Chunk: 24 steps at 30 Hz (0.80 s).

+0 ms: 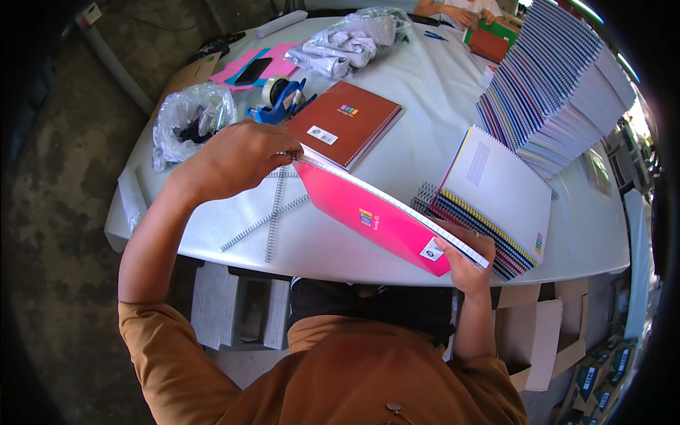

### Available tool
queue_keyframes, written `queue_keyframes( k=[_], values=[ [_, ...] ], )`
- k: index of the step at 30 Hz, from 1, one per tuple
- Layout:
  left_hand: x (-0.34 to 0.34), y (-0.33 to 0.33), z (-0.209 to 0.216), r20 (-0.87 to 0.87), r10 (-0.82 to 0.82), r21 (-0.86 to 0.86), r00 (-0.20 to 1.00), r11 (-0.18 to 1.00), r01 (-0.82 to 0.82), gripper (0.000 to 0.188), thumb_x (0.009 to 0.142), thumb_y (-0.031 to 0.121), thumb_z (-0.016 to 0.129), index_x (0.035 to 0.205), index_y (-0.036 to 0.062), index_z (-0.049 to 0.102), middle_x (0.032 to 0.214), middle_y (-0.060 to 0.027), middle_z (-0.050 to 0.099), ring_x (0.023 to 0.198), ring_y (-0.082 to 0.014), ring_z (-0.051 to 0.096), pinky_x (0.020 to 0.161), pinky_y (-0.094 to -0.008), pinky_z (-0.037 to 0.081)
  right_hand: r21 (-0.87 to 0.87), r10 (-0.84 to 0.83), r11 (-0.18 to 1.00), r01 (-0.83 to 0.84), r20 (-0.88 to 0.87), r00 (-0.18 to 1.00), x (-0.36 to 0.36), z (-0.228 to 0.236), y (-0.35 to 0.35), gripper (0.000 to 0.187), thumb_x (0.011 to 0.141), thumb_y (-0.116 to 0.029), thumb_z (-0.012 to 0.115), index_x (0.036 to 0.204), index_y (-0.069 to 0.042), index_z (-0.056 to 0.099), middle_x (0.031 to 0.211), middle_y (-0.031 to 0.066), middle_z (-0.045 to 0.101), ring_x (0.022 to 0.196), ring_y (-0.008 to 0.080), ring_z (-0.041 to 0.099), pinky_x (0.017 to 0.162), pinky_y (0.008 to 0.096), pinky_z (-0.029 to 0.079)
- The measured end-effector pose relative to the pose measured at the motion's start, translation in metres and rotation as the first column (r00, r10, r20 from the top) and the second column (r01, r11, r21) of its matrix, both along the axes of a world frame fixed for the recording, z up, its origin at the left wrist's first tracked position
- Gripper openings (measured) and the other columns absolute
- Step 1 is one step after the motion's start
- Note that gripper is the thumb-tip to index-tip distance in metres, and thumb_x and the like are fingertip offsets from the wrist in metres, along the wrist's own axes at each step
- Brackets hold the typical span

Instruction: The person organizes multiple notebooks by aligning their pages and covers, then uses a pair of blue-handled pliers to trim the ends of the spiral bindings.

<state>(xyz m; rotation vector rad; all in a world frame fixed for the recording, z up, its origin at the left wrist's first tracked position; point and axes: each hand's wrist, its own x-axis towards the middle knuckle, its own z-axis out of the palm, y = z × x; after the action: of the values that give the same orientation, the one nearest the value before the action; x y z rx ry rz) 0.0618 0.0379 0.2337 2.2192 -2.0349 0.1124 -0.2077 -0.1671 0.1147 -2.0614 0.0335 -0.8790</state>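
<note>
A pink-covered notebook [368,216] is tilted up over the table's near edge, its punched page edge uppermost. My left hand [244,159] pinches its far left corner, where a bit of dark wire shows at the fingers. At the other end my right hand [467,258] grips the notebook, thumb on the cover by a white label. Loose metal spiral coils [273,212] lie crossed on the table below my left hand. Beyond the pink notebook lies a brown notebook [347,120]. Right of my right hand is a stack of spiral notebooks [496,170] with a white one on top.
A tall stack of spiral-bound notebooks [545,78] leans at the far right. A blue tape dispenser [280,99], black phone [253,71], pink sheets [283,62] and plastic bags [347,46] lie across the table. Another person's hands [464,15] hold a notebook at the far side. Cardboard boxes [531,340] stand below right.
</note>
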Motion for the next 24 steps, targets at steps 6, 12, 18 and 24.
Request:
queue_keyframes(
  k=[6,12,18,24],
  values=[
    [-0.004,-0.018,-0.007,-0.191,-0.005,0.014,0.982,1.0,0.008,0.018,0.082,0.005,0.058,0.1,-0.0012,0.06,0.098,-0.0156,0.062,0.089,-0.0328,0.059,0.077,-0.0375,0.048,0.435,-0.031,0.9,0.013,0.034,0.999,-0.008,-0.029,0.001,0.017,0.08,-0.005,0.068,0.095,0.003,0.066,0.082,0.0052,0.068,0.072,0.0097,0.061,0.066,0.0248,0.049],
    [-0.007,-0.029,-0.001,-0.239,0.057,0.022,0.969,0.998,-0.053,0.019,0.081,0.01,0.061,0.099,0.0024,0.062,0.093,-0.013,0.063,0.084,-0.0297,0.061,0.073,-0.0369,0.049,0.224,-0.074,0.972,0.072,-0.001,0.997,-0.013,-0.018,-0.01,0.022,0.08,-0.004,0.068,0.101,0.002,0.065,0.084,0.0064,0.069,0.074,0.0095,0.061,0.067,0.0237,0.049],
    [-0.007,-0.042,-0.017,0.155,-0.088,-0.328,0.984,0.935,0.136,0.024,0.071,0.009,0.071,0.092,0.0026,0.062,0.093,-0.0109,0.064,0.084,-0.0251,0.063,0.07,-0.0343,0.05,0.397,-0.078,0.916,0.061,0.028,0.997,-0.016,-0.038,-0.014,0.023,0.078,-0.003,0.069,0.1,0.002,0.065,0.086,0.0074,0.068,0.075,0.0101,0.062,0.069,0.0246,0.05],
    [-0.016,-0.051,-0.008,0.107,-0.007,-0.148,0.994,0.989,0.023,0.028,0.073,0.01,0.069,0.1,0.006,0.061,0.1,-0.01,0.063,0.093,-0.0274,0.059,0.079,-0.0367,0.046,0.144,-0.126,0.981,0.127,-0.014,0.992,-0.013,-0.031,-0.019,0.022,0.079,-0.003,0.066,0.101,0.002,0.066,0.089,0.0117,0.069,0.077,0.012,0.063,0.07,0.0244,0.049]
  ],
)
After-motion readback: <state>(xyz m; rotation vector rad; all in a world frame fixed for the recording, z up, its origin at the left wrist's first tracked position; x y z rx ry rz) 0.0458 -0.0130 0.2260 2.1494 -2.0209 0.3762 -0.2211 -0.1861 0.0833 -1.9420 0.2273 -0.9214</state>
